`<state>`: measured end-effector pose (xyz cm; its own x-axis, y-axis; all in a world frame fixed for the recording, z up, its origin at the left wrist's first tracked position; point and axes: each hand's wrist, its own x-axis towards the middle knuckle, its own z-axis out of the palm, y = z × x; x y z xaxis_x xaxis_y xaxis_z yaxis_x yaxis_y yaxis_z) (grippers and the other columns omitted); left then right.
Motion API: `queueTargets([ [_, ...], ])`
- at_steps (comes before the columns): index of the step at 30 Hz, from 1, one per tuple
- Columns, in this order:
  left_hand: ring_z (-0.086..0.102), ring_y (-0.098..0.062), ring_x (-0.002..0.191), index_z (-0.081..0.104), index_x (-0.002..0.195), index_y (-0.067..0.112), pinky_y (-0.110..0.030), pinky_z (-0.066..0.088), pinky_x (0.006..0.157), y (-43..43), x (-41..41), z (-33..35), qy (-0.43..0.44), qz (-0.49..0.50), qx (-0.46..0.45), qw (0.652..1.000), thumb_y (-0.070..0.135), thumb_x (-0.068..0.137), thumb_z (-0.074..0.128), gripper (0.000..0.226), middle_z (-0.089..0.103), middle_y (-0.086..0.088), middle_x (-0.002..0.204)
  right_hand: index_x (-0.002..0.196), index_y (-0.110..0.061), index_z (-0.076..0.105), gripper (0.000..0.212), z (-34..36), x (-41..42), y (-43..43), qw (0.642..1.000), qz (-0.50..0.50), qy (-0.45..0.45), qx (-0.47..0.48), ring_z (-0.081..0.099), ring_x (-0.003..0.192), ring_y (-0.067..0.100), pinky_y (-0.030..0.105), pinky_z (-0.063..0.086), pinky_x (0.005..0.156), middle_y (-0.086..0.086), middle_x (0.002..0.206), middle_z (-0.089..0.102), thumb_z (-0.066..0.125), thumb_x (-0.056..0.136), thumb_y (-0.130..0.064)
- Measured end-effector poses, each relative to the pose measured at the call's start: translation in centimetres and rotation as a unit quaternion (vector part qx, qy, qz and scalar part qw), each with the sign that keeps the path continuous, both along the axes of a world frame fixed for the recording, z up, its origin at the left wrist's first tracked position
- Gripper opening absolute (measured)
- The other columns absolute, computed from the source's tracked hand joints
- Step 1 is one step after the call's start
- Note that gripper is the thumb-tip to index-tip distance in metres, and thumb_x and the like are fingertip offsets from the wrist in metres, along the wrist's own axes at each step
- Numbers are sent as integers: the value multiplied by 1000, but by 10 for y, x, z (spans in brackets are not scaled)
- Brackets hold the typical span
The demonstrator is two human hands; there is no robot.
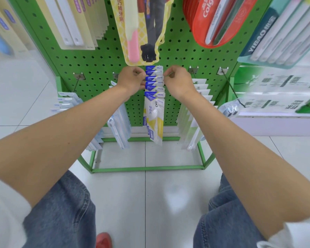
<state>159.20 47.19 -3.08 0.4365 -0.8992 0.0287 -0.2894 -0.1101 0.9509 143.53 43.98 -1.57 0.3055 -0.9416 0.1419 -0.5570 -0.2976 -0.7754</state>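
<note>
Several FROG toothbrush packs (154, 97) with blue headers hang in a row on one metal hook of a green pegboard rack (97, 65). My left hand (131, 79) pinches the left edges of the rear packs near the board. Opposite it, my right hand (179, 81) pinches their right edges. The front packs hang free below both hands, white and yellow at the bottom. The hook's ball tip (156, 105) pokes out through the front pack.
More toothbrush packs hang on the left hooks (118, 126) and right hooks (195, 111). Two bare hooks (231, 86) stick out at the right. Red Colgate packs (213, 20) and a long yellow pack (141, 29) hang above. The rack's green base frame (147, 169) stands on white floor tiles.
</note>
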Motion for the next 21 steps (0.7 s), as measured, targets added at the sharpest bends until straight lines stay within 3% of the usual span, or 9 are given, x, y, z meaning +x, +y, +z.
queueTargets([
  [5, 65, -13, 72, 57, 114, 6, -26, 61, 68, -6, 1, -2, -10, -10, -4, 1000, 7, 97, 59, 17, 57, -4, 95, 125, -13, 59, 34, -2, 1, 4, 999, 34, 12, -11, 45, 54, 12, 25, 39, 52, -6, 70, 51, 45, 94, -7],
  [8, 64, -9, 66, 62, 113, 5, -20, 57, 58, -8, 0, -1, -33, -23, 3, 999, 6, 96, 60, 17, 61, -2, 89, 130, -14, 58, 36, -4, 1, 7, 998, 57, 20, -10, 44, 53, 10, 14, 36, 47, -9, 72, 50, 44, 98, -11],
  [12, 63, -9, 62, 63, 106, 8, -17, 53, 50, -13, 2, -3, -46, -10, 13, 999, 5, 94, 62, 12, 62, -3, 85, 133, -13, 56, 37, -7, 3, 8, 998, 61, 12, -5, 46, 56, 11, 11, 35, 44, -7, 72, 51, 44, 98, -11],
  [17, 62, 0, 57, 72, 100, 10, -14, 51, 53, -15, 2, -9, -79, -23, 15, 996, 12, 96, 62, 11, 69, 3, 82, 134, -13, 54, 37, -8, 2, 8, 998, 59, 15, -3, 46, 56, 9, 10, 35, 45, -6, 73, 51, 44, 99, -13],
  [21, 64, -4, 65, 73, 101, 7, -19, 57, 66, -13, 3, -10, -81, -8, 2, 997, 14, 96, 62, 13, 71, -2, 87, 134, -13, 54, 36, -9, 2, 8, 998, 60, 17, -5, 45, 55, 9, 11, 34, 44, -7, 72, 51, 43, 100, -13],
])
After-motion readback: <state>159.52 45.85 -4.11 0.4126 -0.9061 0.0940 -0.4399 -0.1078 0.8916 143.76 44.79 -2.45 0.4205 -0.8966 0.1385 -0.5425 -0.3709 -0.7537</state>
